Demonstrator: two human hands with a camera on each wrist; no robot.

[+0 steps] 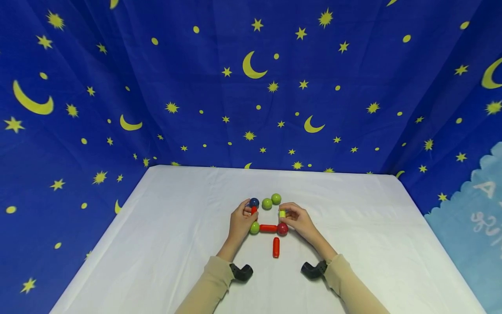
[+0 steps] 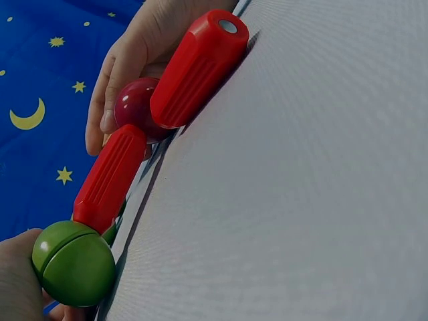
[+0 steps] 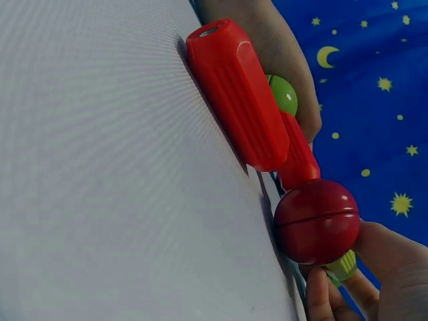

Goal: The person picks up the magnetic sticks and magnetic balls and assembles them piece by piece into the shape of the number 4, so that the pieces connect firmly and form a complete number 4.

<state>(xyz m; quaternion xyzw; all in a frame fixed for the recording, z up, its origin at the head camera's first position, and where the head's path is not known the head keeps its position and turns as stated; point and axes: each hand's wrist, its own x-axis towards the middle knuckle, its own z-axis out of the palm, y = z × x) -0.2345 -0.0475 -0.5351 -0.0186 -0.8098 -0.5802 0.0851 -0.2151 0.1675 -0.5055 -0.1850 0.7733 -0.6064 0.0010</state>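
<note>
Magnetic building rods and balls form part of a square on the table. My left hand [image 1: 240, 222] grips a red rod [image 1: 254, 210] on the left side, with a blue ball [image 1: 254, 202] at its far end and a green ball [image 1: 254, 228] at its near end. From that green ball a second red rod [image 1: 268, 228] runs across to a dark red ball [image 1: 282, 229]. On the right side, my right hand [image 1: 301, 221] pinches a yellow-green rod [image 1: 282, 213] just beyond the dark red ball. In the right wrist view, that rod [image 3: 343, 266] is mostly hidden behind the ball and fingers.
Two more green balls, one nearer [image 1: 267, 203] and one farther [image 1: 276, 199], sit between and beyond the hands. A loose red rod [image 1: 276, 247] lies on the near side of the square. Around the white-covered table [image 1: 157, 244] hangs a blue star-patterned cloth [image 1: 219, 96].
</note>
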